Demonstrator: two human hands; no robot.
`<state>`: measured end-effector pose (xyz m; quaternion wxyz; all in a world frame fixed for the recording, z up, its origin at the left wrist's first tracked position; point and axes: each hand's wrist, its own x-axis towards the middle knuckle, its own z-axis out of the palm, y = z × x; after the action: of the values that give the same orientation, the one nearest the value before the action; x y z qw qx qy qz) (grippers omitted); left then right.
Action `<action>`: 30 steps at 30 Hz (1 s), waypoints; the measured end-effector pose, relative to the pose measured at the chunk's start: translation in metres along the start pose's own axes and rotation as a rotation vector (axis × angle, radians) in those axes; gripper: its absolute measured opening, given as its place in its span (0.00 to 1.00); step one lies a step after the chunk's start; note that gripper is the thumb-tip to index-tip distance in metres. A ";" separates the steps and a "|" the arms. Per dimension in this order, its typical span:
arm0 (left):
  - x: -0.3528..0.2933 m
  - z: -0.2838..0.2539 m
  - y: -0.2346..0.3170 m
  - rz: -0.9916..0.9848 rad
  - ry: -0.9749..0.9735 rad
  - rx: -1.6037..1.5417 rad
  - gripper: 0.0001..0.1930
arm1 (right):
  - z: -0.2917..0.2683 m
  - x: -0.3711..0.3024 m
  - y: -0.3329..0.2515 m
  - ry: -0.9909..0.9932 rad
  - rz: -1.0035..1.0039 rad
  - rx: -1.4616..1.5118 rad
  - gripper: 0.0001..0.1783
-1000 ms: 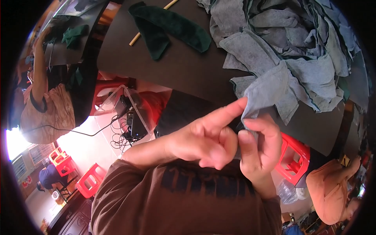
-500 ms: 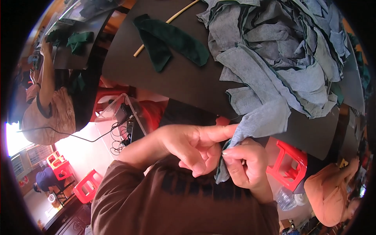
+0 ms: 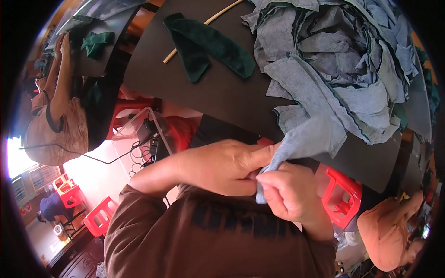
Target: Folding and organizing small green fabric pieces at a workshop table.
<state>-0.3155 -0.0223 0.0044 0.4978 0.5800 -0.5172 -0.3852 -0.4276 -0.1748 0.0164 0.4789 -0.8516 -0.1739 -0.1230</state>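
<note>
A light grey-blue fabric strip (image 3: 309, 138) hangs between my hands, its far end reaching the heap of similar strips. My right hand (image 3: 293, 191) is closed on its lower part, thumb and index pinching the gathered cloth, with a short end poking out below. From the other side my left hand (image 3: 229, 167) meets the strip, back of the hand up; its index finger touches the cloth's edge and its other fingertips are partly hidden at the pinched part. On the dark table (image 3: 222, 97) lies a dark green velvety strip (image 3: 211, 48), folded over itself.
The big heap of grey-blue strips (image 3: 338, 60) covers the table's far right. A thin wooden stick (image 3: 170, 56) lies under the green strip. Left of me stands a clear bin (image 3: 150, 134) with cables. Red stools (image 3: 342, 197) stand around. Co-workers sit at left (image 3: 60, 129) and right (image 3: 389, 229).
My left hand has turned from palm up with curled fingers to back up, closing in on the strip beside my right hand. My right hand keeps its pinch.
</note>
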 end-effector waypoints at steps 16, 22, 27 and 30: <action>0.011 0.029 0.009 0.129 0.412 0.639 0.39 | 0.008 -0.031 -0.002 0.290 0.212 0.204 0.13; 0.010 0.033 0.012 0.167 0.420 0.728 0.36 | 0.004 -0.026 -0.017 0.470 0.634 0.786 0.10; 0.004 0.042 -0.004 0.141 0.236 0.236 0.43 | 0.006 -0.032 -0.001 0.201 0.373 0.256 0.09; 0.009 0.033 -0.018 0.100 0.059 -0.002 0.39 | 0.005 -0.031 0.003 0.154 0.140 -0.044 0.09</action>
<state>-0.3422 -0.0373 -0.0191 0.5320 0.5640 -0.5303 -0.3431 -0.4539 -0.1775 0.0000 0.4794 -0.8601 -0.0736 -0.1583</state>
